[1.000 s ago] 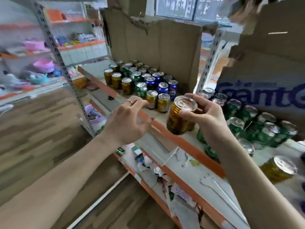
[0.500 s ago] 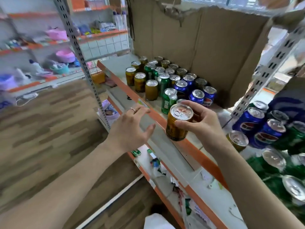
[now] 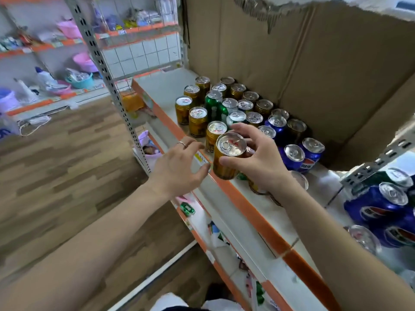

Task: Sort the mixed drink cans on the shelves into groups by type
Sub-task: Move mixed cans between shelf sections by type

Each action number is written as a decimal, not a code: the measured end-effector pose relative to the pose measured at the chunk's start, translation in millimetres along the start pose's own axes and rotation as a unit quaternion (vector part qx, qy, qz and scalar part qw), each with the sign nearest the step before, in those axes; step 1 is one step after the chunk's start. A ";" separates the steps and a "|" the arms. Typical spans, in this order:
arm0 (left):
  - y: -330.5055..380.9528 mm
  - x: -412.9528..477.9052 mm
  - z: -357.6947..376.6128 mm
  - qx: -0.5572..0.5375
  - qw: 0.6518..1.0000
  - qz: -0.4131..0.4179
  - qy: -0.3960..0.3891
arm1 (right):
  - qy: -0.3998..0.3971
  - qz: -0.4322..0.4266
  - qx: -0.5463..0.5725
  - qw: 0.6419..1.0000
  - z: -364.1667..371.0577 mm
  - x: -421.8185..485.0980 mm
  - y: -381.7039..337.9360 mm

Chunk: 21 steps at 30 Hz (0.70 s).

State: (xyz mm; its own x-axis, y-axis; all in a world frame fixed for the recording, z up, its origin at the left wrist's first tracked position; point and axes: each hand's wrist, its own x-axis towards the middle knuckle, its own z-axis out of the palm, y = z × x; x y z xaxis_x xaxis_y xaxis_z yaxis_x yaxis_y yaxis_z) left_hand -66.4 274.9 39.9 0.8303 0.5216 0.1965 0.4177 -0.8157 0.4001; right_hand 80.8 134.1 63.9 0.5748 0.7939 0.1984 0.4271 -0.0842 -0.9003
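Wood-grain flooring (image 3: 58,176) and perforated grey steel uprights (image 3: 105,70) frame an orange-edged shelf (image 3: 253,212) backed by a torn sheet of corrugated cardboard (image 3: 314,63). On that pale shelf board stand smooth aluminium cans with silver pull-tab lids, all upright: gold cans (image 3: 197,121) in a row along the front edge and toward the back, green cans (image 3: 213,106) just behind them, blue Pepsi cans (image 3: 311,154) to the right, near the cardboard.

Your right hand (image 3: 260,164) grips a gold can (image 3: 229,156) just above the shelf's front lip, thumb pressed on the near side and fingers curled round the far side. The cylinder's long axis runs nearly vertical, tilted slightly, with the lid facing up toward the camera and the base pointing down at the orange edge. It sits right beside the nearest gold can of the front row; you cannot tell whether the two touch.

Your left hand (image 3: 179,169) hovers close to the left of the held can, fingers loosely spread and slightly bent, holding nothing; a ring (image 3: 182,143) shows on one finger.

Past the right upright, more blue Pepsi cans (image 3: 377,203) fill the neighbouring bay, their lids tipped toward you by the wide lens. Across the aisle, a teal plastic basin (image 3: 80,80) holds small packets, blurred, and pink tubs (image 3: 84,62) sit on orange-trimmed shelves. Loose paper scraps (image 3: 215,234) lie on the lower shelf.
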 end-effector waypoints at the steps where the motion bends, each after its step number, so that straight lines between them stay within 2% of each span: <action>1: -4.6 5.0 0.9 -0.001 1.000 0.004 0.005 | 0.002 -0.002 -0.006 1.000 2.9 7.1 1.9; 7: -36.0 43.1 3.0 -0.007 0.999 0.046 0.002 | 0.020 -0.024 -0.113 0.993 22.1 47.8 17.2; 13: -67.1 86.1 6.6 -0.012 0.995 0.104 -0.008 | 0.042 -0.003 -0.211 0.977 33.6 69.4 31.3; 21: -80.8 140.3 31.5 0.069 0.978 0.191 -0.044 | 0.051 0.060 -0.390 0.917 41.0 79.4 50.5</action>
State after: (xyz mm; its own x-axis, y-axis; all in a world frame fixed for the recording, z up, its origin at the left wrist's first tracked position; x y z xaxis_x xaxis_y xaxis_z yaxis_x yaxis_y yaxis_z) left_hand 28.0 406.1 6.9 0.9618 0.1527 0.2272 0.1108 -0.9761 0.1869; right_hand 119.5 217.5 18.3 0.6962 0.6932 0.1863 0.7026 -0.6048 -0.3750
